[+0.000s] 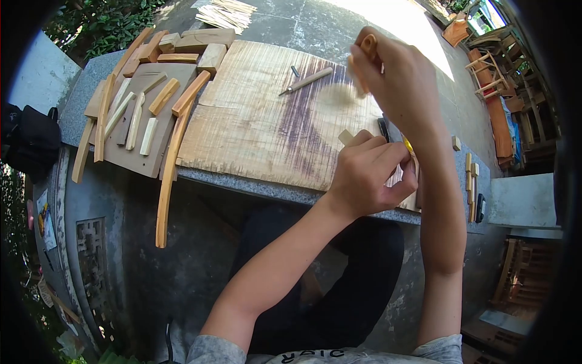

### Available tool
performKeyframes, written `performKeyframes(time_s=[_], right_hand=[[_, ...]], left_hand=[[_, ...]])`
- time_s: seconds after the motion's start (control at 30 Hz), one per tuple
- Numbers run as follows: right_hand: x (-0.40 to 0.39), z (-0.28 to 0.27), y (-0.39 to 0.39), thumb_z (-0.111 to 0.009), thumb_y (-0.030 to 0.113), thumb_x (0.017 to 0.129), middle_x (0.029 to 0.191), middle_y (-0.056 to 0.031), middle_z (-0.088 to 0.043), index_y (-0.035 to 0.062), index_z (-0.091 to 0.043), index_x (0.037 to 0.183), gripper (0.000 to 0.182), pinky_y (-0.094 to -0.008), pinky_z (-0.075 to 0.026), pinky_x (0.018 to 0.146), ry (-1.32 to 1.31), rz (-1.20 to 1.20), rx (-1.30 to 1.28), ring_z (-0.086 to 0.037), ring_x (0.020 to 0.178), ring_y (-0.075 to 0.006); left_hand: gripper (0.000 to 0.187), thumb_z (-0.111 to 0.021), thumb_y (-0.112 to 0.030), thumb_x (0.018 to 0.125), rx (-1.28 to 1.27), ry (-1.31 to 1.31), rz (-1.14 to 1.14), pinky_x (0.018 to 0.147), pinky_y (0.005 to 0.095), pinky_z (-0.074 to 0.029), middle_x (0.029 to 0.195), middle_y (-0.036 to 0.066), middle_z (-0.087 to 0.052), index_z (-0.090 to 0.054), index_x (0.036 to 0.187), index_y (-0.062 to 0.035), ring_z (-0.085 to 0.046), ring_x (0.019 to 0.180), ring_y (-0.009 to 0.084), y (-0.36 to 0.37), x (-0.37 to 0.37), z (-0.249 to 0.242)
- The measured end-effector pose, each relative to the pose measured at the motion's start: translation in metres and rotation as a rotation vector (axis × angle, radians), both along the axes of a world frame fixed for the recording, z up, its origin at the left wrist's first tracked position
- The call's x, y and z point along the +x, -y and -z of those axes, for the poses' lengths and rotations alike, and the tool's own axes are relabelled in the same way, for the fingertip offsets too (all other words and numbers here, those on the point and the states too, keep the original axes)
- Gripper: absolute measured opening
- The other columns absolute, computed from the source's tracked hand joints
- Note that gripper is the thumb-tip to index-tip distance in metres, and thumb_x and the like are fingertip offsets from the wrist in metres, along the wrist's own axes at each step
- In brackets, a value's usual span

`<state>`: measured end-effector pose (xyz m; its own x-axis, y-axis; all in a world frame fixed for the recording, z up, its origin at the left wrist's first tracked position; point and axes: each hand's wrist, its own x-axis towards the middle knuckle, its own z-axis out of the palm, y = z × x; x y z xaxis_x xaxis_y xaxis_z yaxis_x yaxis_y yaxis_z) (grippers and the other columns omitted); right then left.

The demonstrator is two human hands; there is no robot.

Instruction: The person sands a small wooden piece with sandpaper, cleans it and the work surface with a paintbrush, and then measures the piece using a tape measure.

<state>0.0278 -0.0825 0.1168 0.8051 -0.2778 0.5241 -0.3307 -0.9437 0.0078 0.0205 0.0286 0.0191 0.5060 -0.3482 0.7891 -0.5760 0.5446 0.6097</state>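
My right hand is raised over the right part of the board, its fingers closed round an orange-brown wooden piece with a rounded end. The lower part of that piece is smeared by motion, so I cannot tell its kind. Lower down, my left hand is curled close over the board, with thumb and index finger bent together. A small pale wood piece sticks out past its knuckles. Beyond it, a pen-like tool with a dark point lies on the wooden board, beside a short dark piece.
Wood strips and blocks crowd the left end of the stone table; one long curved strip overhangs the front edge. A black object and a yellow one lie partly behind my arms. Narrow wood pieces sit far right.
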Motion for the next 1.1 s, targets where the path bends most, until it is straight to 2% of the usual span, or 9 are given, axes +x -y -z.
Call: performKeyframes(time_s=[0.2,0.27,0.37,0.5,0.6,0.77,0.9,1.0,1.1], right_hand=[[-0.002,0.005,0.007,-0.067,0.037,0.102,0.077,-0.0114,-0.07,-0.0017,-0.072,0.108,0.039,-0.0332,-0.052,0.067,-0.03,-0.279,0.847,-0.065,0.068,-0.0159],[-0.004,-0.003,0.012,-0.066,0.034,0.102,0.076,-0.0127,-0.07,0.0004,-0.071,0.104,0.034,-0.034,-0.051,0.069,-0.267,0.202,0.328,-0.066,0.067,-0.0205],[-0.012,-0.007,0.029,-0.065,0.029,0.101,0.075,-0.0124,-0.07,0.0021,-0.069,0.094,0.028,-0.0368,-0.05,0.067,0.024,-0.049,0.364,-0.064,0.066,-0.0263],[-0.02,0.014,0.053,-0.066,0.03,0.102,0.073,-0.0115,-0.068,0.0024,-0.072,0.098,0.028,-0.0383,-0.049,0.063,-0.112,-0.025,-0.296,-0.063,0.063,-0.0231],[-0.029,0.013,0.072,-0.066,0.033,0.103,0.076,-0.0116,-0.068,0.0018,-0.073,0.107,0.032,-0.0349,-0.049,0.065,-0.024,0.107,0.347,-0.062,0.066,-0.0174],[-0.026,0.023,0.089,-0.065,0.032,0.106,0.084,-0.0022,-0.068,0.0044,-0.074,0.116,0.031,-0.0277,-0.05,0.072,0.189,-0.115,0.612,-0.06,0.075,-0.0097],[-0.023,0.019,0.091,-0.066,0.04,0.102,0.088,-0.0145,-0.076,0.0034,-0.078,0.107,0.039,-0.0384,-0.056,0.075,0.0,0.128,0.137,-0.073,0.079,-0.0269],[-0.017,0.022,0.089,-0.067,0.039,0.101,0.087,-0.0164,-0.076,0.0051,-0.078,0.103,0.036,-0.0413,-0.056,0.074,0.274,-0.067,0.481,-0.073,0.079,-0.0315],[-0.012,0.028,0.09,-0.067,0.04,0.101,0.087,-0.0157,-0.076,0.005,-0.077,0.107,0.037,-0.0401,-0.055,0.072,0.014,0.093,0.333,-0.074,0.078,-0.0294]], left_hand=[[0.01,-0.071,-0.011,0.082,0.051,-0.01,0.008,0.06,0.0353,-0.042,0.056,0.001,-0.052,-0.064,0.075,-0.0089,-0.052,0.052,0.0198,0.0,0.002,0.0],[0.011,-0.071,-0.012,0.083,0.079,-0.015,0.013,0.061,0.0364,-0.043,0.057,0.002,-0.053,-0.064,0.076,-0.0086,-0.053,0.054,0.0214,-0.001,0.003,0.001],[0.01,-0.071,-0.013,0.086,0.143,-0.035,0.038,0.064,0.0382,-0.044,0.061,0.004,-0.055,-0.064,0.08,-0.0077,-0.055,0.059,0.0234,0.001,0.003,0.005],[0.011,-0.071,-0.015,0.09,0.238,-0.066,0.045,0.069,0.0388,-0.047,0.071,0.006,-0.059,-0.064,0.089,-0.0065,-0.057,0.067,0.0236,0.007,0.004,0.007],[0.014,-0.07,-0.018,0.094,0.298,-0.095,0.032,0.074,0.0378,-0.047,0.075,0.006,-0.057,-0.063,0.098,-0.0063,-0.056,0.07,0.0221,0.01,0.005,0.011],[0.015,-0.068,-0.015,0.096,0.367,-0.112,0.048,0.075,0.0379,-0.047,0.075,0.005,-0.055,-0.063,0.107,-0.0063,-0.056,0.072,0.0209,0.006,0.007,0.011],[0.017,-0.065,-0.01,0.098,0.375,-0.131,0.021,0.078,0.0388,-0.048,0.078,0.005,-0.059,-0.061,0.113,-0.0059,-0.058,0.076,0.0216,0.009,0.007,0.014],[0.017,-0.063,-0.008,0.1,0.384,-0.137,0.012,0.08,0.0395,-0.048,0.082,0.007,-0.061,-0.061,0.116,-0.0055,-0.058,0.079,0.0224,0.01,0.008,0.016],[0.015,-0.06,-0.01,0.102,0.396,-0.124,0.006,0.082,0.0396,-0.047,0.088,0.008,-0.063,-0.061,0.117,-0.0054,-0.059,0.084,0.023,0.009,0.009,0.016]])
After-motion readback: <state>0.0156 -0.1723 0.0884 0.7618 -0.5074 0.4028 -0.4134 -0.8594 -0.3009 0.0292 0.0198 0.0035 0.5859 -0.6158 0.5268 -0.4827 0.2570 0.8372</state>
